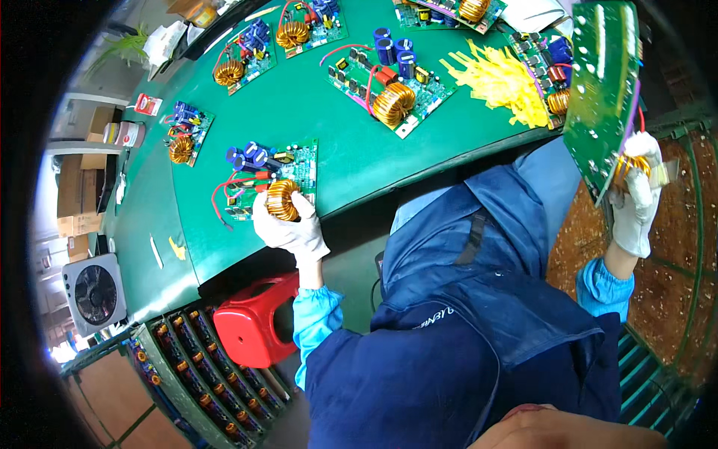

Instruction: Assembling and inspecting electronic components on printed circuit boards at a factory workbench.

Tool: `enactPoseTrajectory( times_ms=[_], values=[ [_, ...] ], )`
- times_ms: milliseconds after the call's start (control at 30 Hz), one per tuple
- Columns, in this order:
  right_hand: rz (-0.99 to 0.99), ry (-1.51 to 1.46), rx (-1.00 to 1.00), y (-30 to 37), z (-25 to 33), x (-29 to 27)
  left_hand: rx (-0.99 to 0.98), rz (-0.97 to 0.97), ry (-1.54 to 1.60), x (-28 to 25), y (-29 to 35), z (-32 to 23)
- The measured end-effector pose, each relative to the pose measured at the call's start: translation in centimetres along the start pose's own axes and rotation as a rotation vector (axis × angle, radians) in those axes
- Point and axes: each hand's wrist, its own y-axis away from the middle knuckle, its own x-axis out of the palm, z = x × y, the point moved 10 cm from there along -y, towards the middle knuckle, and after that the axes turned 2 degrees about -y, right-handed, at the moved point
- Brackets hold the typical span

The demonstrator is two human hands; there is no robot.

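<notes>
White gloves cover both of my hands. My left hand [295,236] is closed around the copper-wound coil [282,200] of a green circuit board [303,161] lying near the table's front edge. Blue capacitors and red wires stand out on that board. Off the table's right end, my right hand [636,198] grips a second circuit board [602,90] by its coil [632,166]. This board is tilted upright, with its soldered underside showing. Its component side is mostly hidden.
More circuit boards lie on the green table [344,165], among them one [426,105] at the middle. Yellow strips [497,82] are heaped beside another board [535,56]. A red stool [254,322] and a rack of boards [213,374] stand at lower left, near a fan [95,293].
</notes>
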Motion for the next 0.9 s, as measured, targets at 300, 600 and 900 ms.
enactPoseTrajectory(
  times_ms=[300,600,900],
  values=[
    [0.219,0.143,-0.056,-3.4,-1.8,8.9,-0.022,0.02,0.065,0.2,1.1,0.9],
    [0.448,0.491,-0.108,-7.4,-1.5,18.1,-0.037,0.103,0.153,0.7,2.3,1.8],
    [0.725,0.954,-1.267,-5.2,-1.0,32.0,0.089,0.026,0.069,-0.1,1.0,0.7]
  ],
)
